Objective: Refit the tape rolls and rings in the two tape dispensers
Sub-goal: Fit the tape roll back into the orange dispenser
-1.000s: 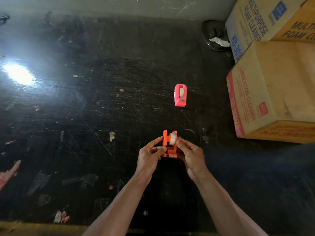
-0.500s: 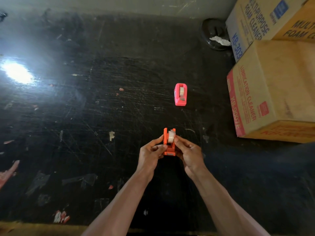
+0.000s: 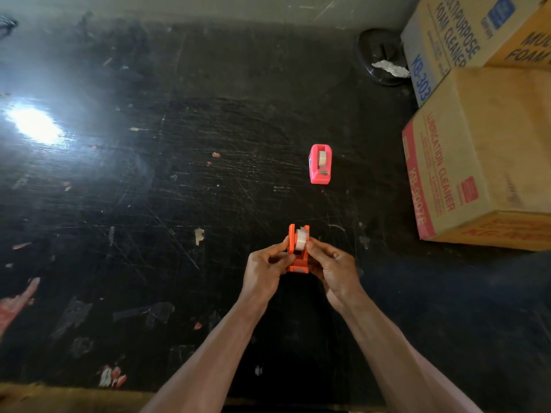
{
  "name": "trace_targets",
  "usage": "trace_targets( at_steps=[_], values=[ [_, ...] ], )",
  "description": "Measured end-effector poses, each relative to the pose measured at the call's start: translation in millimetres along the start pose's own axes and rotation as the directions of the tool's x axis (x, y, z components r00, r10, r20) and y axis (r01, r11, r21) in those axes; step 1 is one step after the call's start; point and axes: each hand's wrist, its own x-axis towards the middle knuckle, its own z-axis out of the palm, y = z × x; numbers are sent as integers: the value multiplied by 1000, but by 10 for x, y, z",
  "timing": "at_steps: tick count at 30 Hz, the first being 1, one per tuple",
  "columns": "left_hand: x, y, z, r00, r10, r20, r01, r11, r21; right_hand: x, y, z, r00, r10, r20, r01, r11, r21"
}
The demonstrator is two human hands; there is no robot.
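Left hand [image 3: 265, 268] is closed on the left flank of the orange dispenser [image 3: 298, 254], thumb and fingers pinching its side wall and holding it clear of the bench [image 3: 179, 174]. Right hand [image 3: 334, 266] is closed round the dispenser's right flank, with its fingertips [image 3: 310, 244] pressing on the tape roll [image 3: 301, 236]. The roll sits between the two upright side walls at the far end of the dispenser, apparently a little tilted and high in its cradle; judged not yet fully seated. Whether its ring is fitted cannot be told.

The orange dispenser's long axis runs away from the person, cutter end nearest the wrists. The roll lies just beyond and between the two hands, the right hand being the one on it; the seating push appears to fall to that hand, downward into the cradle, with the left bracing.

The pink dispenser [image 3: 320, 168] stands on the bench well beyond the hands, toward the right edge, long axis likewise running away. A roll [image 3: 322, 158] is visible inside it; judged refitted. Cardboard boxes [image 3: 477, 162] stand at the far right corner.
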Motion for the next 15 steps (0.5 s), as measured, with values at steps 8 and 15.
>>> trace_targets(
  at_steps=[8, 15],
  values=[
    [36, -100, 20, 999, 39, -29, -36, 995, 94, 24, 83, -17, 1000, -16, -20, 16, 999, -40],
    [115, -222, 17, 997, 52, -53, -41, 978, 206, 107, 178, -17, 997, -65, -43, 59, 989, -138]
  ],
)
